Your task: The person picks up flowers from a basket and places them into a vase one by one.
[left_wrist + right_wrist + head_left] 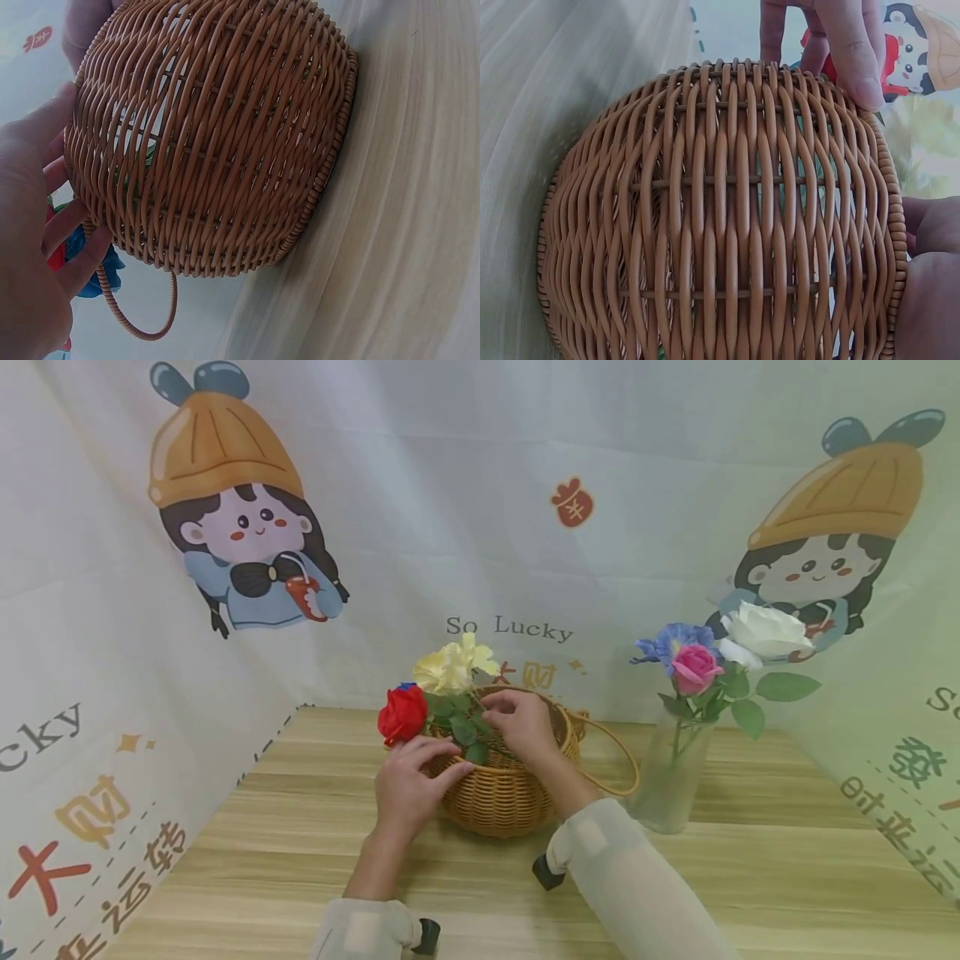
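Note:
A round wicker basket (pixel 501 797) stands on the wooden table (pixel 750 877), with a red rose (pixel 402 714) and a yellow flower (pixel 450 668) rising from its left side. My left hand (pixel 442 758) rests with straight fingers (pixel 847 52) on the basket's near-left rim, just below the red rose. Over the basket's mouth my right hand (pixel 498 710) curls its fingers and pinches the flower stems among the green leaves (pixel 467 728). Both wrist views are filled by the woven basket wall (pixel 217 135) (pixel 720 225); the inside is hidden.
A frosted glass vase (pixel 670 772) with blue, pink and white flowers stands right of the basket, close to its loop handle (pixel 618 756). A printed cartoon cloth (pixel 480 527) backs the table and covers both sides.

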`<state>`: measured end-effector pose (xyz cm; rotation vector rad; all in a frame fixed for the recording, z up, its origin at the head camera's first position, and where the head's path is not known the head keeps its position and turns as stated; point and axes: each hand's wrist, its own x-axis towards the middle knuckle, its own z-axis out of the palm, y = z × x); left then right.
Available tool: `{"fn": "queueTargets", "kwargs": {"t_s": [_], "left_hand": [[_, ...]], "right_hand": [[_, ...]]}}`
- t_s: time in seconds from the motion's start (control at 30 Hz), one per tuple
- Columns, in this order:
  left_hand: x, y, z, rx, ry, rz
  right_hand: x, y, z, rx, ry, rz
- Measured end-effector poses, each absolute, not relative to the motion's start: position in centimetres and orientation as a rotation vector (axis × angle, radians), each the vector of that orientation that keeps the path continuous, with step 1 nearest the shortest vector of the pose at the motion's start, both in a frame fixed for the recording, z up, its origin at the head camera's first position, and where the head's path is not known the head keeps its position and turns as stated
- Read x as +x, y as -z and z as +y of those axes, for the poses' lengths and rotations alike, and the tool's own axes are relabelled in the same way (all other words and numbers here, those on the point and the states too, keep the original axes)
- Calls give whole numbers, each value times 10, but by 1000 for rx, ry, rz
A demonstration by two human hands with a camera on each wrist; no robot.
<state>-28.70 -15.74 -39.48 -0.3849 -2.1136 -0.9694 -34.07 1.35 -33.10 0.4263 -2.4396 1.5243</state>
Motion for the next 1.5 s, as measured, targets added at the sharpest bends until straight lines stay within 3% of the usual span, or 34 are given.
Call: {"fn": "queueTargets", "kwargs": {"t_s": [0.33,0.9,1.5], "left_hand": [[-289,394,-157,-387,962,-2110],[-286,395,-156,-372,985,-2116],[-286,393,-158,-355,1002,-2147]], "right_hand": [[-338,332,14,414,-1322,-2390],[-330,338,16,297,-1588,-1957],[-316,301,51,439,-1615,-1628]]}}
